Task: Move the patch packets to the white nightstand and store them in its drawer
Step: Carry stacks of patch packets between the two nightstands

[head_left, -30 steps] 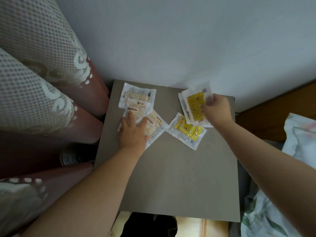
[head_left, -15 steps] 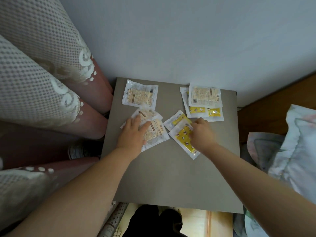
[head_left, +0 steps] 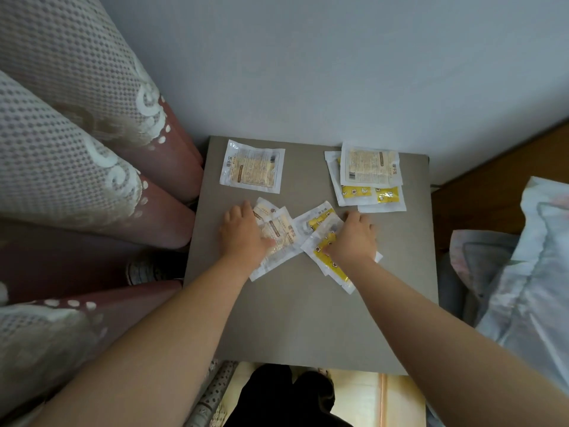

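Several patch packets lie on a grey tabletop (head_left: 308,318). A single beige packet (head_left: 252,171) lies at the back left. At the back right a beige packet (head_left: 369,167) tops a small stack of yellow ones (head_left: 354,192). My left hand (head_left: 243,235) rests flat on two overlapping beige packets (head_left: 283,229) in the middle. My right hand (head_left: 354,238) lies on a yellow packet (head_left: 331,266), which overlaps another yellow packet (head_left: 314,218). Whether the right fingers hook under a packet edge is hidden.
Patterned curtains (head_left: 77,149) hang close on the left, with a shoe (head_left: 151,268) on the floor beneath. A pale wall stands behind the table. Wooden furniture (head_left: 508,167) and floral bedding (head_left: 523,272) border the right side.
My right hand let go of the packets at the back right, leaving them stacked, and came down onto the yellow packets in the middle. My left hand stayed on the beige packets.
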`<state>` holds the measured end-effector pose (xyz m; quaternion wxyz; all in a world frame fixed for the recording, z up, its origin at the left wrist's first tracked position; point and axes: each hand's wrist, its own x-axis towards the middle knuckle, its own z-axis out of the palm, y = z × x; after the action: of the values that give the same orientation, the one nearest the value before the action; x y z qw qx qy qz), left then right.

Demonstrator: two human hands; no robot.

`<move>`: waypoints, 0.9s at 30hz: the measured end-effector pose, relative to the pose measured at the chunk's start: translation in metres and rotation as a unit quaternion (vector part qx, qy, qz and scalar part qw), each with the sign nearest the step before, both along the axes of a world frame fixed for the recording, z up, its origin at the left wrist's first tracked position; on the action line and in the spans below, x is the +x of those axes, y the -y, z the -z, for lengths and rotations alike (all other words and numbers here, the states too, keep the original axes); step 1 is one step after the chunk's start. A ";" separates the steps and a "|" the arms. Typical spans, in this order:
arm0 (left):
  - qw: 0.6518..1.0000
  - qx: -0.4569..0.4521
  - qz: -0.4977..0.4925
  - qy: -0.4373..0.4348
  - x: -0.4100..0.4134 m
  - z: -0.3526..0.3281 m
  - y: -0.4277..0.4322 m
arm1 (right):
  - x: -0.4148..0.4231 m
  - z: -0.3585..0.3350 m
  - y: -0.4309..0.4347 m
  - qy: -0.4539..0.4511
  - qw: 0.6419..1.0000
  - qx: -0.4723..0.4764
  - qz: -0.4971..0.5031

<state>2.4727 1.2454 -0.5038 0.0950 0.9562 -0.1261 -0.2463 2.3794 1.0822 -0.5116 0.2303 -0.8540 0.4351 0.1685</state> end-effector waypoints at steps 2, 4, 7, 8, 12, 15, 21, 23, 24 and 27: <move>0.999 -0.012 -0.051 -0.009 -0.001 -0.001 0.002 | 0.003 0.003 -0.002 0.012 0.999 0.017 0.029; 0.995 -0.035 -0.087 -0.031 -0.004 -0.003 0.002 | 0.005 0.001 -0.002 0.004 0.999 0.034 0.036; 0.986 -0.076 -0.127 -0.070 -0.007 -0.006 0.000 | 0.002 -0.006 0.003 -0.013 0.996 0.083 0.038; 0.984 -0.086 -0.135 -0.081 -0.009 -0.007 0.000 | 0.000 -0.008 0.005 -0.011 0.994 0.100 0.043; 0.976 -0.112 -0.130 -0.133 -0.016 -0.006 -0.001 | -0.012 -0.014 0.015 0.025 0.986 0.156 0.061; 0.963 -0.148 -0.146 -0.172 -0.019 -0.003 -0.001 | -0.027 -0.015 0.027 0.056 0.966 0.225 0.116; 0.911 -0.220 -0.246 -0.247 -0.030 -0.008 -0.001 | -0.055 -0.024 0.036 0.097 0.858 0.406 0.300; 0.898 -0.244 -0.262 -0.257 -0.038 -0.011 -0.003 | -0.061 -0.029 0.033 0.121 0.824 0.451 0.320; 0.892 -0.255 -0.268 -0.259 -0.043 -0.014 -0.003 | -0.063 -0.031 0.031 0.130 0.808 0.472 0.326; 0.879 -0.284 -0.279 -0.261 -0.061 -0.028 -0.004 | -0.071 -0.041 0.024 0.146 0.775 0.524 0.321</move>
<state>2.4116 1.2499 -0.4758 0.4570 0.7848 0.1111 -0.4037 2.3082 1.0582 -0.4708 0.7436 -0.4260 0.4899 0.1598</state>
